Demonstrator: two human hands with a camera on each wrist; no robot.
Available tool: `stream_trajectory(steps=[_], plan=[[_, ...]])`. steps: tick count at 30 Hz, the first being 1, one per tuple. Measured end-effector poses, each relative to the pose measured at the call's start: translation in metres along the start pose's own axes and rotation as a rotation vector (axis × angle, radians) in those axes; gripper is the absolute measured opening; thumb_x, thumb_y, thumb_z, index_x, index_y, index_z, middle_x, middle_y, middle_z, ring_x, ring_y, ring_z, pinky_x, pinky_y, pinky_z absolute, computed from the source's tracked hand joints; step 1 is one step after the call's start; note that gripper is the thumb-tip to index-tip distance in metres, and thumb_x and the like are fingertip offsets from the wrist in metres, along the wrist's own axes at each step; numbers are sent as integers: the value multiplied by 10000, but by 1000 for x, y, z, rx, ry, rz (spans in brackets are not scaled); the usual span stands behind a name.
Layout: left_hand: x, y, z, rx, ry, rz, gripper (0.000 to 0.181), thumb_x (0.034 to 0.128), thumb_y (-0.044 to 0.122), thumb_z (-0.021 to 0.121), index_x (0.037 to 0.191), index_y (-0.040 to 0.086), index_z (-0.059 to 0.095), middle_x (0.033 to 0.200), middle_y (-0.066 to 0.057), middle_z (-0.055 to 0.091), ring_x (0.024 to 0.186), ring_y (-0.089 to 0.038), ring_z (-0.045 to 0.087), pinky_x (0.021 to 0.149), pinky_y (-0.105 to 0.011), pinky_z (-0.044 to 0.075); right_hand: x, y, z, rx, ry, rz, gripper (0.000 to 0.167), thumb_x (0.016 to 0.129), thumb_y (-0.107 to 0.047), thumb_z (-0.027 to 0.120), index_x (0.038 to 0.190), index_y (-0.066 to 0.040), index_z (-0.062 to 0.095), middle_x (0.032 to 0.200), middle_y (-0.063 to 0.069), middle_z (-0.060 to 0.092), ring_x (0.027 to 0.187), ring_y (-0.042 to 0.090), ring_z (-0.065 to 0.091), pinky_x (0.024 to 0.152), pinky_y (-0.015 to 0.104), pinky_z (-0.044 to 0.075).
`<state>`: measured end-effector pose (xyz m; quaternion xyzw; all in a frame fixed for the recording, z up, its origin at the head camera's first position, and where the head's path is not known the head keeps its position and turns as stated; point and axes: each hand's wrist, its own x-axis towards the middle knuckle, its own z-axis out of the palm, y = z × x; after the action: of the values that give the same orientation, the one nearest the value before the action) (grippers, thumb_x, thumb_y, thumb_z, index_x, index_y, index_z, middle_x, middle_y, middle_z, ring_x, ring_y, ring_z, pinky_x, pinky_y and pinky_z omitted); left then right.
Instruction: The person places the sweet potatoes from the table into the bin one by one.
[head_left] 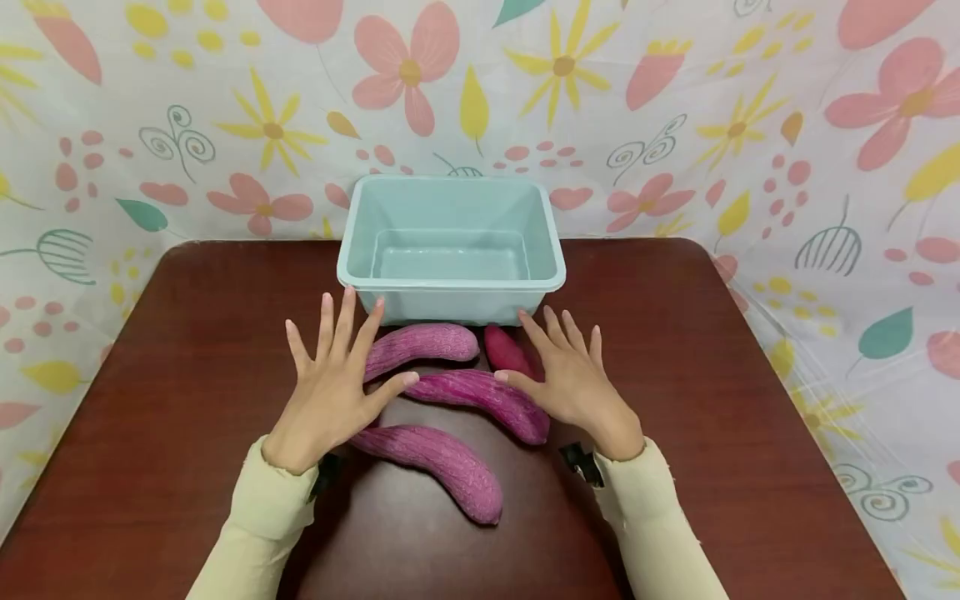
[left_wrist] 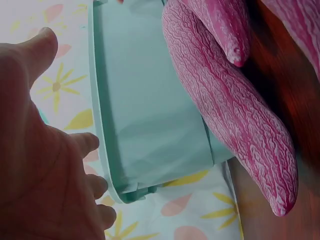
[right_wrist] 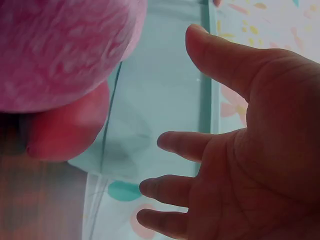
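Note:
Both hands are spread, fingers apart, over purple wrinkled vegetables lying on the table; neither grips anything. In the head view my left hand (head_left: 330, 387) hovers at the left ends of the upper (head_left: 427, 342), middle (head_left: 487, 398) and lower (head_left: 438, 462) purple vegetables, hiding some of them. My right hand (head_left: 573, 379) is above the middle one's right part and beside a smaller smooth red vegetable (head_left: 506, 350), partly covered. The left wrist view shows the left hand (left_wrist: 45, 145) apart from a purple vegetable (left_wrist: 232, 110); the right wrist view shows the right hand (right_wrist: 250, 135) likewise apart from the red one (right_wrist: 70, 127).
A light blue plastic tub (head_left: 450, 285), with nothing in it, stands at the back of the dark brown table (head_left: 187, 417), just behind the vegetables. A white cloth (head_left: 480, 158) with flowers and leaves hangs behind and at both sides of the table.

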<state>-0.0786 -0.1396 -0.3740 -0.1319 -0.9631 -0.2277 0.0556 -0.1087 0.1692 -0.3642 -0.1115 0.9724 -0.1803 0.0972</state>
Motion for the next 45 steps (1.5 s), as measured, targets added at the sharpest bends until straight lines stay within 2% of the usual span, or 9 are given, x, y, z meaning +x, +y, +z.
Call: stream_trajectory(steps=[3,6,11,16,21,26,34,39,45], plan=[[4,-2,-3,-10,20,4,939,932,649,578,1630,289,63,1707,-58,-145,1570,-316,-196,1128,-748,-155,3,4,-2,6,3,16,917,905,-649,618,1619,-260,194,1690,199,147,1568,445,57,1192,703,-48],[10,-5,-6,-20,64,16,951,925,636,599,1629,299,55,1709,-48,-145,1572,-310,-192,1127,-749,-153,8,7,-3,18,24,9,899,911,-615,635,1613,-231,224,1669,212,215,1553,453,142,1199,704,25],[19,-15,-7,-83,140,45,951,919,615,629,1627,318,68,1711,-30,-141,1576,-319,-176,1126,-746,-162,15,13,-1,56,89,-59,849,909,-516,694,1575,-133,330,1590,222,391,1482,435,351,1188,651,234],[30,-28,-5,-150,155,45,919,930,601,623,1625,312,97,1706,-22,-153,1576,-323,-179,1141,-734,-152,19,17,6,138,108,-76,810,896,-460,736,1537,-99,397,1537,158,492,1396,406,479,1125,578,388],[39,-35,0,-228,128,-4,915,932,591,627,1624,307,100,1704,-15,-153,1584,-330,-124,1175,-709,-111,21,19,18,213,91,-67,786,896,-443,743,1528,-111,414,1527,140,509,1380,380,510,1101,561,422],[48,-35,5,-273,122,-16,914,929,601,624,1621,311,102,1707,3,-126,1594,-308,-72,1201,-688,-64,21,20,26,231,147,-69,741,888,-408,759,1489,-91,465,1495,145,540,1353,381,536,1074,573,440],[55,-33,11,-280,168,-13,892,918,611,630,1612,282,177,1715,-18,-83,1599,-306,-28,1203,-700,5,24,21,37,253,184,-124,686,876,-324,791,1438,-48,511,1472,159,545,1368,354,519,1102,547,423],[57,-36,12,-285,212,-7,857,918,577,651,1597,266,230,1719,-38,-41,1599,-313,3,1200,-706,36,27,20,39,256,184,-116,674,878,-327,788,1431,-50,520,1461,157,559,1356,352,533,1093,539,432],[67,-40,8,-301,258,20,750,946,483,663,1541,154,345,1716,-101,8,1597,-318,39,1196,-714,44,29,16,42,262,177,-102,673,878,-332,785,1429,-47,524,1451,161,569,1343,357,544,1085,538,439]])
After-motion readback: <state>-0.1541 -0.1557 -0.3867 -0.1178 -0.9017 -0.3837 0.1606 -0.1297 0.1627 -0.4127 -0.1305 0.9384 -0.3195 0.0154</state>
